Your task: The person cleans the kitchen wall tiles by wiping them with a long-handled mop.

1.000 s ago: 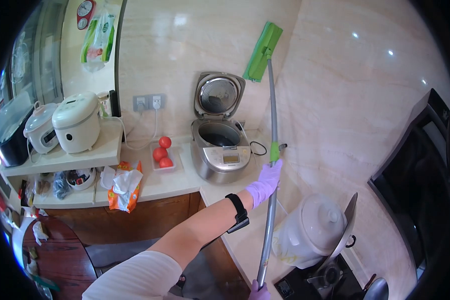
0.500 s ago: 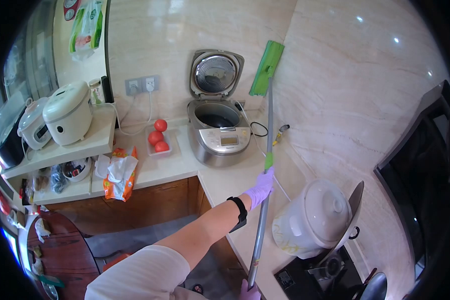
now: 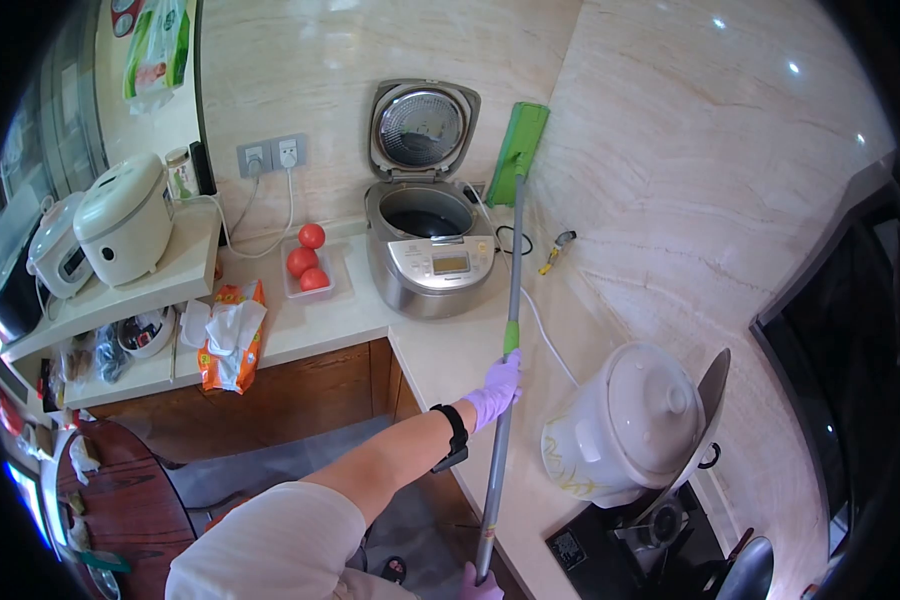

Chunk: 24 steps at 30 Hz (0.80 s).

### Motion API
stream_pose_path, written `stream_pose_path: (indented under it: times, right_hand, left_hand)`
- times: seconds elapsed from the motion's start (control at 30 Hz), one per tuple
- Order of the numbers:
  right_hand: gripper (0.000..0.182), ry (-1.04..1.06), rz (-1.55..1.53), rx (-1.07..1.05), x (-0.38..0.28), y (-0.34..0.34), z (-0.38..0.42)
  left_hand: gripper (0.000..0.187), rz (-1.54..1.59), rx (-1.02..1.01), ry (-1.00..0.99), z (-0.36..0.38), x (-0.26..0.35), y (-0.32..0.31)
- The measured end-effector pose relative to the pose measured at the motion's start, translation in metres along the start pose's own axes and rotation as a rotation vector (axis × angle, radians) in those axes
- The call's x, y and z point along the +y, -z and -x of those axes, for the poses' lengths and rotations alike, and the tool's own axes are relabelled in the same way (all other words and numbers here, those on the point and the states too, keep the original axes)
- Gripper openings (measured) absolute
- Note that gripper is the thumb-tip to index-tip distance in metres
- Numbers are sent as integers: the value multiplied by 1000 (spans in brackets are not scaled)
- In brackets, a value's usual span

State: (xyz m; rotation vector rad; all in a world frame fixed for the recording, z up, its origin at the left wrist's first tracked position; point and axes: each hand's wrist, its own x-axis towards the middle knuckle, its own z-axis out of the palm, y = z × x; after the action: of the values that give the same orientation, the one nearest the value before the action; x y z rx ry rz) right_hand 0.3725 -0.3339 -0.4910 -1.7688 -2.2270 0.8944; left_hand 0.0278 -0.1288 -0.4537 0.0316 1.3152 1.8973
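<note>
A mop with a flat green head (image 3: 519, 153) and a grey pole (image 3: 517, 255) slants across the view, its head against the tiled wall beside the corner. My left hand (image 3: 496, 389), in a purple glove, is wrapped round the pole just below its green collar (image 3: 511, 337). Lower down, at the bottom edge, my right hand (image 3: 478, 584), also purple-gloved, is closed round the pole's lower part and only partly in view. Left of the mop head stands an open rice cooker (image 3: 432, 250).
Red tomatoes (image 3: 303, 262) in a clear tray, an orange wipes pack (image 3: 232, 340) and a shelf (image 3: 120, 300) with white cookers are at left. A white lidded pot (image 3: 620, 425) stands by the black stove (image 3: 590, 555) at right. A round wooden table (image 3: 130, 490) is lower left.
The mop head has slid a little down the wall and slightly left, and both hands have moved left with the pole. The view has shifted slightly.
</note>
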Motion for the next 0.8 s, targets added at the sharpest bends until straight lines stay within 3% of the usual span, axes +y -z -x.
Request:
stream_pose_path:
  times: [0.17, 0.43, 0.8]
  right_hand:
    - [45, 152, 124, 234, 24, 14, -4]
    - [45, 246, 109, 267, 36, 15, -11]
    - [42, 373, -59, 260, -50, 49, -34]
  left_hand:
    - [35, 103, -40, 49, 25, -3, -7]
    - [35, 193, -126, -54, 65, 34, -8]
    - [35, 197, -261, -313, 109, 179, -42]
